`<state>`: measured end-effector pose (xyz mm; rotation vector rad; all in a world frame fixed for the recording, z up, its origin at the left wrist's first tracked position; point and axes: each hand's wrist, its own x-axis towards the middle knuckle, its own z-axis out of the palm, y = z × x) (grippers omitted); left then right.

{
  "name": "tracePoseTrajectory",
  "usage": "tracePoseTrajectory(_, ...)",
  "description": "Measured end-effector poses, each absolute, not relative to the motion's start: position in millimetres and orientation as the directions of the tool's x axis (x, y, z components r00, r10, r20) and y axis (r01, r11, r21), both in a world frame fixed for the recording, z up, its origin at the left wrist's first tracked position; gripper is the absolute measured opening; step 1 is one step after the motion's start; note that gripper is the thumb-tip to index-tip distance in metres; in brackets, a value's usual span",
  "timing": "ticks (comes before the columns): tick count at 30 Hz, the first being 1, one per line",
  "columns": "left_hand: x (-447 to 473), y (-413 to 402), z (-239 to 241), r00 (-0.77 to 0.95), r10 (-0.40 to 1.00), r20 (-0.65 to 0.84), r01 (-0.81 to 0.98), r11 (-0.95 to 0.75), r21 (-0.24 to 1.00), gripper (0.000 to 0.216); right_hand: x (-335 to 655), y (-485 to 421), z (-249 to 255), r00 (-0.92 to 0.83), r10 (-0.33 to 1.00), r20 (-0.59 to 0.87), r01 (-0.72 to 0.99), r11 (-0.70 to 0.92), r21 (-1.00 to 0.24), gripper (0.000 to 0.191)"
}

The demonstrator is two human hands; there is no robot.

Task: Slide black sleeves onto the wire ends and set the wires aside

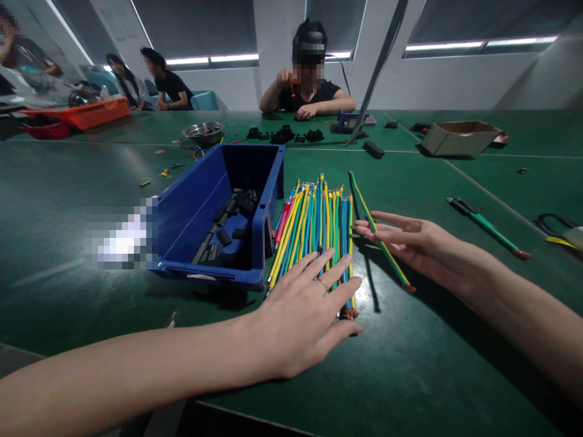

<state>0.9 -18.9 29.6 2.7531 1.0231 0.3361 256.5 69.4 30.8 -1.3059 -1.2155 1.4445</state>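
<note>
My left hand (305,309) lies flat with fingers spread over the near part of a row of short cables (312,212). These are yellow, green, blue and red, with metal lugs at the far ends and bare copper at some near ends. To the right of the row, a green-and-yellow cable (389,260) slants across the fingers of my right hand (428,246). It is raised off the table, its shadow apart from it, with bare copper at its near end. The thumb's grip on it is hard to make out.
Left of the cables stands a blue bin (182,212) with black parts inside. A green cable with black ends (489,227) lies at the right. Farther back are a cardboard box (460,138), a metal bowl (203,133), a slanted pole (378,73) and a seated person (332,97).
</note>
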Motion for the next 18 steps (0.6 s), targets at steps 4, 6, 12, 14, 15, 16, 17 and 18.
tracePoseTrajectory(4,1,-18,29,0.692,0.706,0.149,0.649,-0.699,0.299,0.064,252,68,28,-0.185,0.959,-0.215,-0.012,-0.221,-0.975,0.05)
tracePoseTrajectory(6,1,-19,28,0.681,0.718,0.143,0.652,-0.684,0.327,0.065,252,68,27,-0.186,0.962,-0.201,-0.035,-0.211,-0.977,0.051)
tracePoseTrajectory(12,-1,-18,29,0.711,0.687,0.15,0.612,-0.709,0.35,0.062,256,70,33,-0.159,0.979,-0.127,-0.072,-0.14,-0.987,0.054)
tracePoseTrajectory(14,-1,-17,30,0.738,0.66,0.143,0.591,-0.734,0.335,0.057,254,68,37,-0.149,0.983,-0.11,-0.092,-0.125,-0.988,0.056)
tracePoseTrajectory(15,-1,-17,31,0.748,0.649,0.136,0.585,-0.743,0.326,0.055,252,66,40,-0.145,0.984,-0.107,-0.105,-0.123,-0.987,0.057)
tracePoseTrajectory(16,-1,-16,32,0.756,0.641,0.132,0.58,-0.75,0.319,0.053,251,65,42,-0.143,0.984,-0.106,-0.119,-0.124,-0.985,0.058)
tracePoseTrajectory(17,-1,-16,33,0.76,0.637,0.131,0.577,-0.754,0.314,0.052,249,63,44,-0.144,0.984,-0.108,-0.131,-0.127,-0.983,0.057)
tracePoseTrajectory(18,-1,-16,34,0.761,0.635,0.131,0.576,-0.755,0.312,0.052,246,61,46,-0.146,0.983,-0.111,-0.141,-0.132,-0.981,0.057)
